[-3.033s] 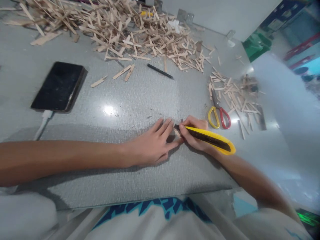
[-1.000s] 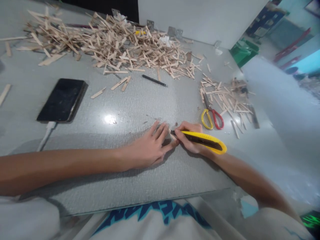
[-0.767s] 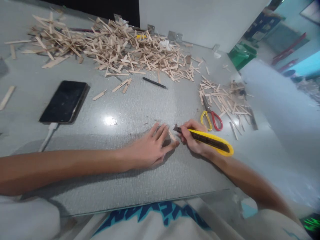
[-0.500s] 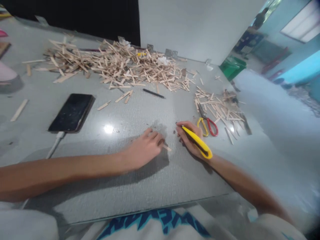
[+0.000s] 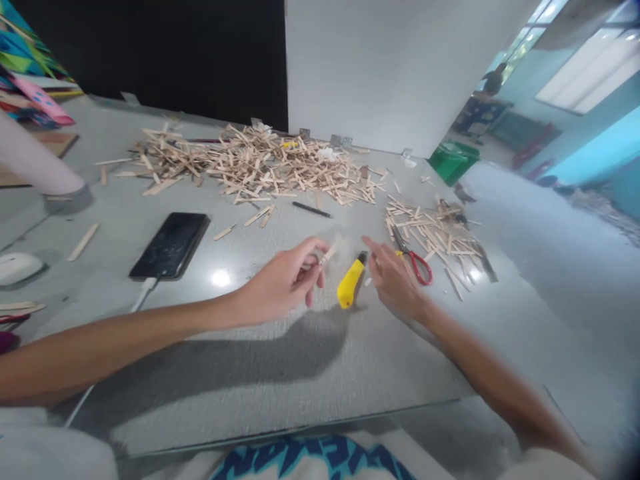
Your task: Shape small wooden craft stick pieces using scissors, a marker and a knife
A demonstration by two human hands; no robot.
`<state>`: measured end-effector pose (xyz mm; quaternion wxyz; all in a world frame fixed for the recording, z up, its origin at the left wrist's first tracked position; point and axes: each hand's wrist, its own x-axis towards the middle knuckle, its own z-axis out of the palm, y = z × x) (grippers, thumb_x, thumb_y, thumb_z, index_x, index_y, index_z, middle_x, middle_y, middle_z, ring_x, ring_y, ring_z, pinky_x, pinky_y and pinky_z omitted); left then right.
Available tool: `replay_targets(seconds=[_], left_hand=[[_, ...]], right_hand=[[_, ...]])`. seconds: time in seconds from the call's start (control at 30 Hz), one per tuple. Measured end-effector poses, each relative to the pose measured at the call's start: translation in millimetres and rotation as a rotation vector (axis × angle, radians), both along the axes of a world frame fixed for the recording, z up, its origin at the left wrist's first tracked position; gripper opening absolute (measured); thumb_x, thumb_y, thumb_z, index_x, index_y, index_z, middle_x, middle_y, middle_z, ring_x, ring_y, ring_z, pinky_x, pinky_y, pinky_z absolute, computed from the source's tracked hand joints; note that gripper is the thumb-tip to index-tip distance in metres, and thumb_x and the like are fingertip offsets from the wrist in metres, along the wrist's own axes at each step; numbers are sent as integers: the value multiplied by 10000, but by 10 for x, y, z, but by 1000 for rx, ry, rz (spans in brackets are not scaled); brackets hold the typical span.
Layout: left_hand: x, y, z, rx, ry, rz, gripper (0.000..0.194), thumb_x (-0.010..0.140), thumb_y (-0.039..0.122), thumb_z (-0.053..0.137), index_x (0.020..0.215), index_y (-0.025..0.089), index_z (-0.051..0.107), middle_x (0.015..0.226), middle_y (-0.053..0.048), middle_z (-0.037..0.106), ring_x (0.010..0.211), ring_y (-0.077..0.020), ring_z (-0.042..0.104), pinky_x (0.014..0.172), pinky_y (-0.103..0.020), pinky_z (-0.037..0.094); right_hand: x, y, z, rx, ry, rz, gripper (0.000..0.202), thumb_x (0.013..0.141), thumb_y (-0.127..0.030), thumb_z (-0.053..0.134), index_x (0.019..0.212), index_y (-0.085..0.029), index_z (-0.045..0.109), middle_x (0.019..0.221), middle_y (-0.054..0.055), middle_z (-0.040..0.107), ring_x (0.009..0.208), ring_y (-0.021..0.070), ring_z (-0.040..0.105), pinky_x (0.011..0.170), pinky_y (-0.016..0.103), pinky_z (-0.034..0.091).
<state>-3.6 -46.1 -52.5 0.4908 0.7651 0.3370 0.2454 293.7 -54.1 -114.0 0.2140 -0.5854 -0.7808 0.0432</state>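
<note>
Left hand [image 5: 289, 280] pinched a short wooden stick [image 5: 328, 255] between its fingers, raised over the desk [image 5: 240, 387]. Yellow cutter [image 5: 351, 283] lay on the desk between the hands. Right hand [image 5: 395, 279], empty, forefinger out, was just beside it; scissors [image 5: 414, 259] lay farther right, near cut sticks [image 5: 435, 230].

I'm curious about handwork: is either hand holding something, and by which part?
The left hand pinches a small wooden piece by its near end; the right hand appears to hold nothing.
</note>
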Motion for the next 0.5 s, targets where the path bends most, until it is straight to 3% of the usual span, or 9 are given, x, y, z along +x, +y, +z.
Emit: replay_targets(seconds=[0.13, 0.3, 0.4, 0.5], left_hand=[[-2, -47, 91, -89, -140, 56, 32, 1146, 274, 387, 1164, 255, 404, 697, 115, 497, 445, -77, 521, 469, -196, 420], [-6, -60, 65, -90, -202, 106, 177, 1180, 407, 373, 1083, 260, 394, 658, 129, 442, 399, -53, 387, 396, -170, 347], [5, -29, 54, -122, -274, 162, 200, 1185, 435, 362, 1074, 269, 367, 655, 122, 510, 398, -64, 455, 388, -170, 359], [41, 16, 8, -286, -369, 170, 93, 1139, 313, 443, 1151, 276, 359, 768, 85, 617, 501, -114, 624, 403, -196, 441]], right_hand=[[-205, -151, 105, -176, -134, 256, 372, 1150, -305, 505, 1489, -254, 650, 1202, 118, 661, 856, 220, 675, 861, 397, 593], [-242, -284, 98, -198, -135, 123, 292, 1049, -444, 705, 1216, -213, 639, 1144, 126, 679, 965, 315, 704, 886, 476, 578], [-126, -252, 24, -174, 25, 75, 280, 1035, -278, 647, 1299, -223, 571, 1122, 105, 713, 1026, 308, 725, 915, 449, 565], [-35, -187, 7, -142, 101, 55, 270, 1036, -242, 580, 1306, -224, 579, 1143, 120, 731, 1082, 311, 730, 957, 451, 555]])
